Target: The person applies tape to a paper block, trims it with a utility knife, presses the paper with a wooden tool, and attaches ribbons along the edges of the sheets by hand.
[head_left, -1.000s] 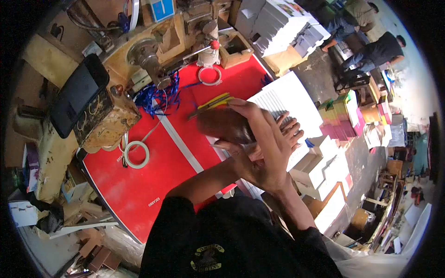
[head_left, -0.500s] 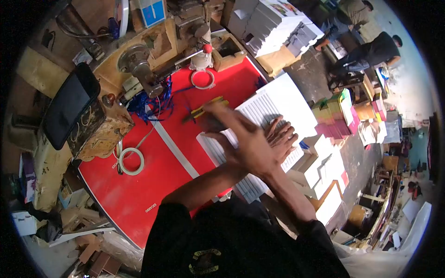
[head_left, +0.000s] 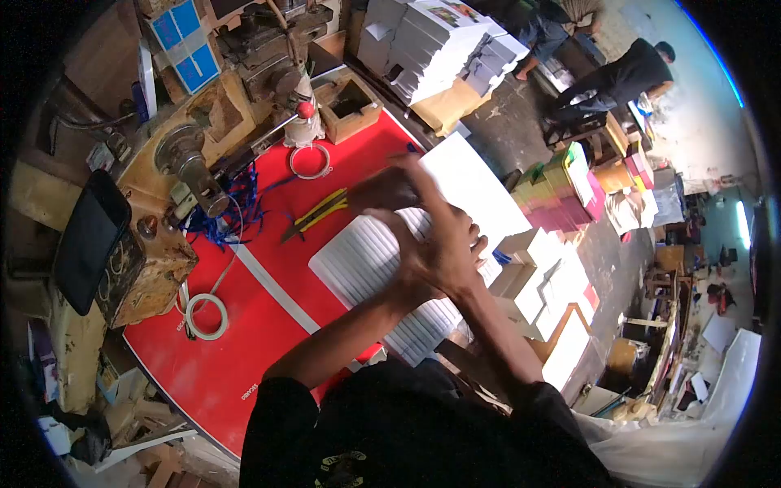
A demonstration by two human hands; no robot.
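A row of white paper pads or booklets (head_left: 350, 264), their edges showing as ridges, lies on the red board in front of me. My left hand (head_left: 473, 244) rests on its far right part with fingers laid out, mostly hidden beneath my right hand. Crossing over it, my right hand (head_left: 427, 232) has thumb and fingers apart, the fingers smeared by motion, with nothing seen in them. Just left of those fingers, a yellow and black cutter knife (head_left: 317, 213) lies on the board. Plain white sheets (head_left: 480, 183) sit beyond the pads.
The red board (head_left: 244, 325) carries tape rolls (head_left: 207, 316) and blue ribbon scraps (head_left: 232, 203). A metal machine (head_left: 195, 167) with a red-knobbed lever (head_left: 305, 110) stands behind. Paper stacks (head_left: 439, 49) are at the back, cartons (head_left: 537, 276) at right. Two people work farther off.
My right hand has come away from the cutter knife, which now lies apart from it on the board. My left hand's fingers show less. The whole view has shifted, moving the scene leftward.
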